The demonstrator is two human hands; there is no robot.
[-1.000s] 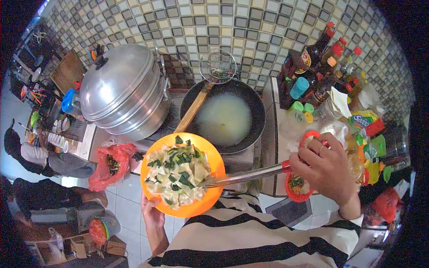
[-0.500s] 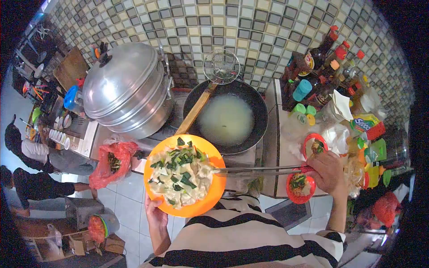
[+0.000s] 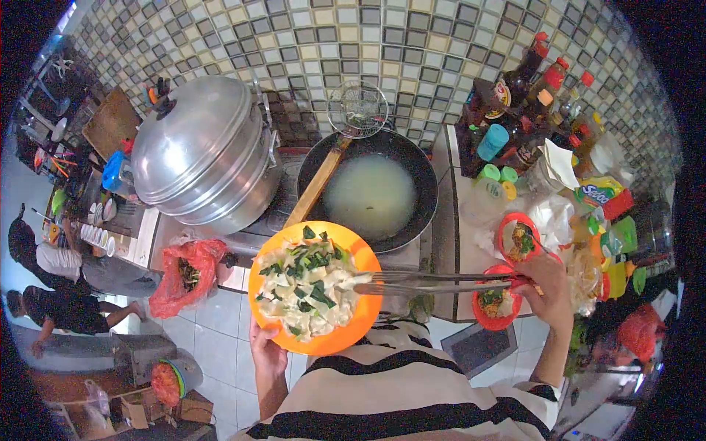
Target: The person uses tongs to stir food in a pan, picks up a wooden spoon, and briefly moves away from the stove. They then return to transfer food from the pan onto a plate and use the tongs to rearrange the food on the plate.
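Observation:
My left hand (image 3: pixel 269 347) grips the lower left rim of an orange plate (image 3: pixel 365 317), fingers mostly hidden beneath it. On the plate lie pale flat noodles (image 3: pixel 312 298) topped with chopped dark greens. My right hand (image 3: pixel 543 288) is closed around the handle end of long metal tongs (image 3: pixel 441 282). Their tips touch the noodles at the plate's right side. Behind the plate, a black wok (image 3: pixel 430 184) holds cloudy liquid, and a strainer (image 3: pixel 357 109) with a wooden handle rests across its left edge. Two red bowls (image 3: pixel 494 323) (image 3: pixel 504 234) with seasonings stand near my right hand.
A large metal steamer (image 3: pixel 206 151) stands left of the wok. Below it is a red plastic bag (image 3: pixel 170 292). Sauce bottles (image 3: pixel 523 77) and a yellow packet (image 3: pixel 599 191) crowd the right counter. Other people (image 3: pixel 66 309) are at far left.
The plate has shifted slightly right. The tongs' arms are wider apart at the noodles. A person at far left has moved, with their legs now in view.

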